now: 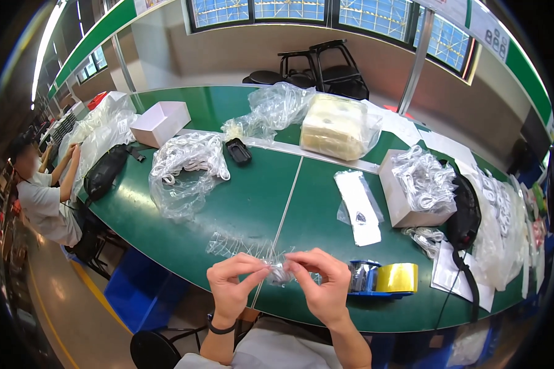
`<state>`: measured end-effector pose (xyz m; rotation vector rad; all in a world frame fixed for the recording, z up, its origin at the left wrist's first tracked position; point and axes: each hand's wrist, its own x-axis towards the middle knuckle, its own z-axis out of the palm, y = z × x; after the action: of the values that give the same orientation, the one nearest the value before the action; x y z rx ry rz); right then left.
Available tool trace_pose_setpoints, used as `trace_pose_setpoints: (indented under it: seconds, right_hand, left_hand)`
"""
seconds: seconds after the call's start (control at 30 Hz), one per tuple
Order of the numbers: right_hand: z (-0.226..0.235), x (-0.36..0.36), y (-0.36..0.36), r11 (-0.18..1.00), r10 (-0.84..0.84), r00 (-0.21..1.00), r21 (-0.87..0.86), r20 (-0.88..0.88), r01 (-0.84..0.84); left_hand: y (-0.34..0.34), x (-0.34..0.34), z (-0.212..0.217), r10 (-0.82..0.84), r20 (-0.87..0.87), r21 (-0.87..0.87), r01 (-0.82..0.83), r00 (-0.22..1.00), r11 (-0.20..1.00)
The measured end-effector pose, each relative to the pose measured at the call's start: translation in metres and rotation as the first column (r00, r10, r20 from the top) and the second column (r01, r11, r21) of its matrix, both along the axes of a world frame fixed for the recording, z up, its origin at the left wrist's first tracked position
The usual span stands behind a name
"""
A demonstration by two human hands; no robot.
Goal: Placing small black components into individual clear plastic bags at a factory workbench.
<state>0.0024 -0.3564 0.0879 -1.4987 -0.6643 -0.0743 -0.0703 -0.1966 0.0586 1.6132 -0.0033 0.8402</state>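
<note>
Left hand: fingers pinched narrow on one end of a small clear plastic bag. Right hand: fingertips closed on the other end of the same bag, which hangs crumpled between the two sets of fingertips, just above the near edge of the green table.

Just right of the right fingers: a tape dispenser with a yellow roll, on a blue base.

Just beyond the fingers: loose clear plastic sleeves lying flat on the table.

Further beyond the right fingers: a flat white packet in clear wrap; past it, a white box heaped with bagged white cables.

Well beyond the left fingers: a large clear bag of white cables, a small black case, an empty white box, a black pouch.

Far side: a wrapped cream-coloured block.

Far left: another person, seated at the table's end.
</note>
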Motion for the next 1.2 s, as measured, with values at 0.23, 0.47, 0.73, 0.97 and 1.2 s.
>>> trace_pose_setpoints:
  seconds: [0.23, 0.47, 0.73, 0.97, 1.2]
  right_hand:
    - [0.006, -0.002, -0.010, 0.991, 0.126, 0.988, 0.060, -0.092, -0.121]
    - [0.018, 0.005, -0.023, 0.990, 0.141, 0.990, 0.002, -0.002, -0.141]
    - [0.031, 0.006, -0.039, 0.983, 0.177, 0.982, -0.055, 0.068, -0.174]
    - [0.032, 0.009, -0.045, 0.932, 0.359, 0.919, -0.001, 0.162, -0.364]
    - [0.030, 0.011, -0.045, 0.933, 0.361, 0.927, -0.025, 0.106, -0.360]
  left_hand:
    - [0.001, -0.008, 0.017, -0.065, -0.055, 0.038, 0.067, 0.996, 0.997]
    - [0.007, 0.000, 0.034, -0.127, -0.006, 0.165, 0.126, 0.992, 0.978]
    - [0.021, 0.005, 0.041, -0.435, -0.043, 0.054, 0.436, 0.900, 0.898]
    - [0.022, 0.005, 0.041, -0.600, 0.040, -0.089, 0.601, 0.799, 0.795]
    - [0.014, -0.001, 0.051, -0.401, 0.096, 0.401, 0.334, 0.911, 0.853]
